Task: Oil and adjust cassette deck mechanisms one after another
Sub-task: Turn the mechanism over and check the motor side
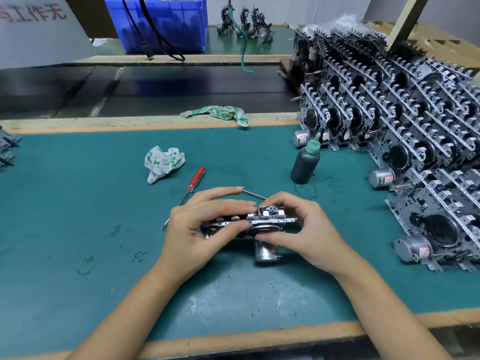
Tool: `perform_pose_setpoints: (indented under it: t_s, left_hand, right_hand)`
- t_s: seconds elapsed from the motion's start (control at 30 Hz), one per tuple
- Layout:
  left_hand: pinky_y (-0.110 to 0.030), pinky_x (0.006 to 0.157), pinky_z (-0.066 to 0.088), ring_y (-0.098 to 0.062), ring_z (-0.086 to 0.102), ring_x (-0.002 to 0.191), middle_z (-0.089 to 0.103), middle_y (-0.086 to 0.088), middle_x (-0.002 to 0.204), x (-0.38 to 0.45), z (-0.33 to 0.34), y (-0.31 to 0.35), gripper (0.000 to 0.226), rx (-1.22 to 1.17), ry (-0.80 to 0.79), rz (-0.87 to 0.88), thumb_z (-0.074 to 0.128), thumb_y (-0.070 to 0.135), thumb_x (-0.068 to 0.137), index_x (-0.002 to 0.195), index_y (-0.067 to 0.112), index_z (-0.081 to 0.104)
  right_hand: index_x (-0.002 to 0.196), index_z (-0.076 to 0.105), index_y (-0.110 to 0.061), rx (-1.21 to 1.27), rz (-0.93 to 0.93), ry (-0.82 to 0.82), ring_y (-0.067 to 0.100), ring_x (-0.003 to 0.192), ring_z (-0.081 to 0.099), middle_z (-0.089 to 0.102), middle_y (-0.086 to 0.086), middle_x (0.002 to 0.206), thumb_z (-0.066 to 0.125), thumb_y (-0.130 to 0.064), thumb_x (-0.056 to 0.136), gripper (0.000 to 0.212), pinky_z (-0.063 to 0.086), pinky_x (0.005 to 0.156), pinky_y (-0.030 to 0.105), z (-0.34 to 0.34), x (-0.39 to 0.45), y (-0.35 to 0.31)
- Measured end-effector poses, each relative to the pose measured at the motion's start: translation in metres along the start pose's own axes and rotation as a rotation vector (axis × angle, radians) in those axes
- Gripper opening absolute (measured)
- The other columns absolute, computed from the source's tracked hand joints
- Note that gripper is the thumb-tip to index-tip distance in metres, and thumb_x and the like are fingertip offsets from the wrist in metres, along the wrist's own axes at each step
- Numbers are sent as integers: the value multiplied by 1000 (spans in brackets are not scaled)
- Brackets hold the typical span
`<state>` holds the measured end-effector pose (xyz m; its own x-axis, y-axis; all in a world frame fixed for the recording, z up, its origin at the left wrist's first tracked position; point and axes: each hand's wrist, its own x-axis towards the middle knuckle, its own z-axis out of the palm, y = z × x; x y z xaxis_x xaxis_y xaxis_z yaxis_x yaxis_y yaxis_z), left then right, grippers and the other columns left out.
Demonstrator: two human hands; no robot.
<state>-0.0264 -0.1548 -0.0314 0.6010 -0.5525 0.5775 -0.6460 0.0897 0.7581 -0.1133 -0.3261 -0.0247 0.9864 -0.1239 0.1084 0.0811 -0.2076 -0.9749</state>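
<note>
Head view: left hand point(207, 224) and right hand point(298, 227) both pinch 1 cassette deck mechanism point(249, 224) between thumbs and fingertips; rigid, sharp-edged, probably motor-heavy, so frame edges suit best.

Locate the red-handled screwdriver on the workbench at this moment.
In the head view, the red-handled screwdriver lies flat on the green mat, centre-left, between the crumpled cloth and the left hand, untouched.
</note>
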Motion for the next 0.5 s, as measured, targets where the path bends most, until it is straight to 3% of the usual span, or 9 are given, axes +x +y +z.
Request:
perform_pose_setpoints:
  t_s: [0.5]
  left_hand:
    - [-37,92,49,-14,62,110,72,13,99,-2,2,0,22,69,33,-3,64,24,82,103,24,67]
  right_hand:
    - [87,64,-24,-24,-10,31,5,76,61,67,-10,80,79,-16,66,26,47,73,18,2,-3,1]
